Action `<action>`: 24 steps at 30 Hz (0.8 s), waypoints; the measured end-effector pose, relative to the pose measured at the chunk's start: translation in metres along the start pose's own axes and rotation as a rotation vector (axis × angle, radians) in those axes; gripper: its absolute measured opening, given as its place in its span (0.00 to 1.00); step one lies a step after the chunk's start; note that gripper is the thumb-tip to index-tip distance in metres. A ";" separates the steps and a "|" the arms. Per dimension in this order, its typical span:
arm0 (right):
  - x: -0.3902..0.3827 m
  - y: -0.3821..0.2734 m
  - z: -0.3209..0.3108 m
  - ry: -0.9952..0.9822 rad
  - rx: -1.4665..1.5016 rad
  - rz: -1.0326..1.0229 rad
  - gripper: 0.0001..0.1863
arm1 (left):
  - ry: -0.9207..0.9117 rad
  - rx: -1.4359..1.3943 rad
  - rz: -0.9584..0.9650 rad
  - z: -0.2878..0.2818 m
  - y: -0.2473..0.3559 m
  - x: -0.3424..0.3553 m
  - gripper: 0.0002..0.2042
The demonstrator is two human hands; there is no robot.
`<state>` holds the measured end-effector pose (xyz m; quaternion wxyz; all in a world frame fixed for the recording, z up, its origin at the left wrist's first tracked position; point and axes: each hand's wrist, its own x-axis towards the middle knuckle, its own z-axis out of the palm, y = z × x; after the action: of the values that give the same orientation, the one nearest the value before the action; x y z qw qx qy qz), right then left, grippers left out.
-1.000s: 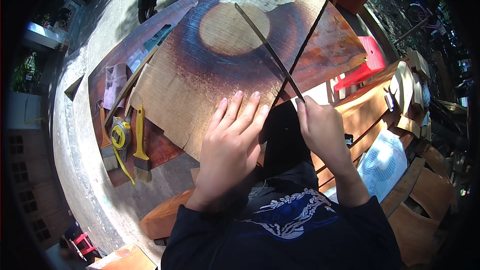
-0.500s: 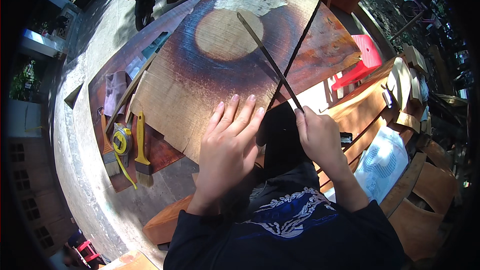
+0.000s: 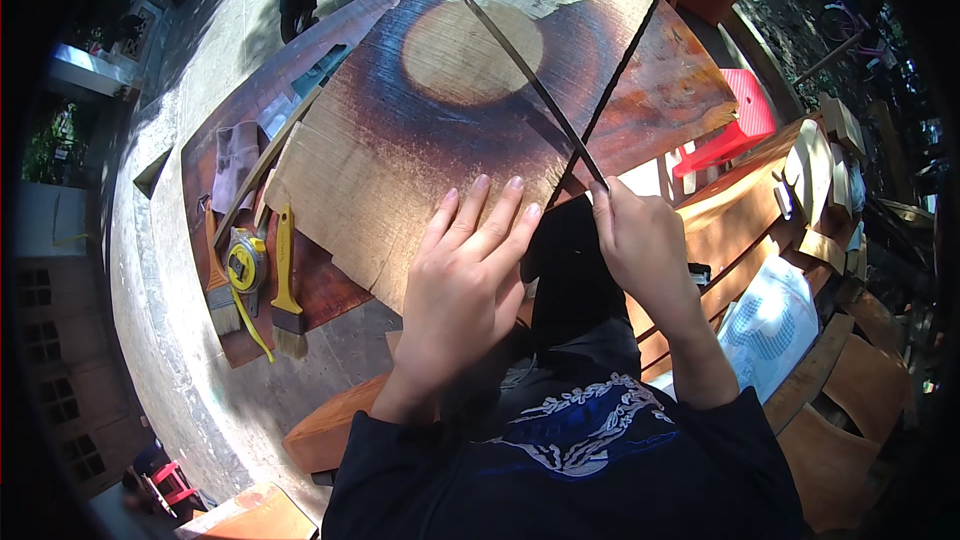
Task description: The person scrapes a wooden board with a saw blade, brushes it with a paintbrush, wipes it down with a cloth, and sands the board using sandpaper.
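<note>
A thick wooden board (image 3: 340, 195) lies before me, its top marked by a pale round patch with a dark blue-brown scorched ring around it. My left hand (image 3: 470, 270) rests on the board's near part, fingers stretched out and holding nothing. My right hand (image 3: 645, 240), off the board's right edge, is closed around the near end of a long, thin dark file (image 3: 530, 80). The file crosses that edge at a slant, its narrow tip reaching over the pale round patch. The handle end is hidden in my fist.
A reddish-brown tabletop (image 3: 660, 90) carries the board. To the left lie a yellow-handled brush (image 3: 285, 280), another brush (image 3: 222, 305), a yellow tape measure (image 3: 245, 262) and a glove (image 3: 236, 162). A red plastic stool (image 3: 750, 105) and wooden pieces (image 3: 860, 370) stand right.
My right hand has pushed the file forward and leftward, so its tip reaches farther across the board. My left hand stays on the board. The whole view has shifted slightly.
</note>
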<state>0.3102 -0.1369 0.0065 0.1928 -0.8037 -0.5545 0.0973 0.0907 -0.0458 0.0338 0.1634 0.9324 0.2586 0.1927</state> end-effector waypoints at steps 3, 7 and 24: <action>-0.025 0.005 -0.003 -0.028 0.042 0.022 0.17 | -0.014 -0.040 -0.005 -0.001 -0.002 -0.002 0.32; 0.007 -0.005 -0.012 -0.002 -0.025 -0.024 0.17 | -0.006 -0.045 -0.009 -0.003 0.003 0.001 0.32; -0.010 0.004 -0.005 -0.011 -0.005 -0.042 0.16 | -0.028 -0.026 -0.023 -0.002 0.002 -0.002 0.33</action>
<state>0.3123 -0.1484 0.0086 0.1896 -0.7918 -0.5725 0.0963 0.0896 -0.0484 0.0356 0.1812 0.9298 0.2644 0.1812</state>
